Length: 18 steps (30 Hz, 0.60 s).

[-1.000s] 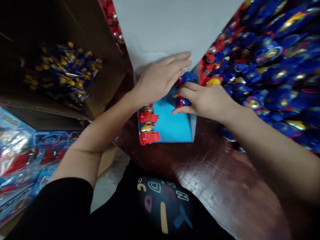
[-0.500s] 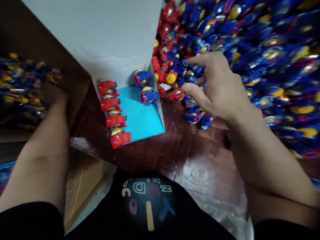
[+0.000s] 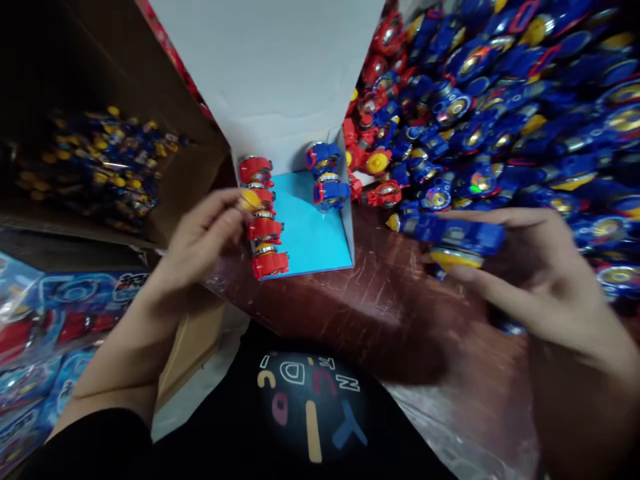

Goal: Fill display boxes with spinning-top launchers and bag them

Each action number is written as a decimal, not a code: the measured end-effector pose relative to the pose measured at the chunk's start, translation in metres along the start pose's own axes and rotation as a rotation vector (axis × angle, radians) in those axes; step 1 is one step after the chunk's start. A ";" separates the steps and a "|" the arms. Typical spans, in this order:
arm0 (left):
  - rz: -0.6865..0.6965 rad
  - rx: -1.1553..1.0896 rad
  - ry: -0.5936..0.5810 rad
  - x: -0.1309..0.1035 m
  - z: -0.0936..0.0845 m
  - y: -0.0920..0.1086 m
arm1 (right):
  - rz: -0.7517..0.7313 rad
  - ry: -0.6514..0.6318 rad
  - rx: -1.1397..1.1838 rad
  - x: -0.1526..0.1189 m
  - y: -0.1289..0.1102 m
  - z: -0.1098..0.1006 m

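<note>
Between its thumb and fingers my left hand (image 3: 207, 233) pinches a small yellow piece (image 3: 251, 200), just beside the red toys. My right hand (image 3: 540, 267) grips a blue toy (image 3: 457, 233) with a yellow disc on its underside, right of the box. The open white box (image 3: 350, 227) has a light-blue bottom (image 3: 313, 233). Several red toys (image 3: 265, 230) line its left side in a column. Two blue toys (image 3: 331, 191) stand against its right wall, one behind the other.
A large heap of blue toys (image 3: 475, 127) fills the right and back right, with red toys (image 3: 385, 193) along its near side. At the left, a cardboard box (image 3: 185, 177) holds many small yellow and blue pieces (image 3: 113, 160). Printed packages (image 3: 75, 290) lie at lower left.
My left hand has come out of the cardboard box with a yellow piece. My right hand has moved right and nearer, now holding a blue toy. The view has shifted.
</note>
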<state>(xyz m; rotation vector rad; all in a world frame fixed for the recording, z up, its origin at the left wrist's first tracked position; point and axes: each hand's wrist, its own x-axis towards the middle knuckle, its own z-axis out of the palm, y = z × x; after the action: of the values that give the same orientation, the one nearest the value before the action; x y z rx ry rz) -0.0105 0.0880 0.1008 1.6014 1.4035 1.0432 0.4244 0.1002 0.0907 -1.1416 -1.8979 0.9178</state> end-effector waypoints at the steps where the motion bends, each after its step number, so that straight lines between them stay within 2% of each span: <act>1: -0.030 -0.053 -0.121 -0.013 0.014 0.019 | -0.027 -0.018 0.145 0.005 -0.018 0.007; 3: -0.039 -0.108 -0.344 -0.029 0.036 0.047 | -0.117 -0.087 0.302 0.015 -0.047 0.029; 5: -0.011 -0.123 -0.467 -0.033 0.047 0.060 | -0.212 -0.115 0.369 0.025 -0.063 0.053; 8: 0.002 -0.127 -0.488 -0.029 0.053 0.060 | -0.203 -0.141 0.426 0.032 -0.070 0.074; 11: 0.079 -0.106 -0.493 -0.027 0.056 0.053 | -0.183 -0.176 0.491 0.027 -0.070 0.075; 14: 0.352 0.073 -0.391 -0.030 0.061 0.045 | -0.146 -0.192 0.628 0.021 -0.067 0.076; 17: 0.747 0.350 -0.154 -0.031 0.062 0.039 | 0.037 -0.288 0.870 0.015 -0.060 0.084; 18: 0.832 0.416 -0.077 -0.030 0.061 0.038 | 0.091 -0.332 0.939 0.012 -0.058 0.088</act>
<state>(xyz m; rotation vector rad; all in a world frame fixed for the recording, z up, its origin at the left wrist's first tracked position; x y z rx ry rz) 0.0579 0.0524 0.1094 2.6205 0.9253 1.1505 0.3226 0.0733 0.0999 -0.5120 -1.3372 1.8632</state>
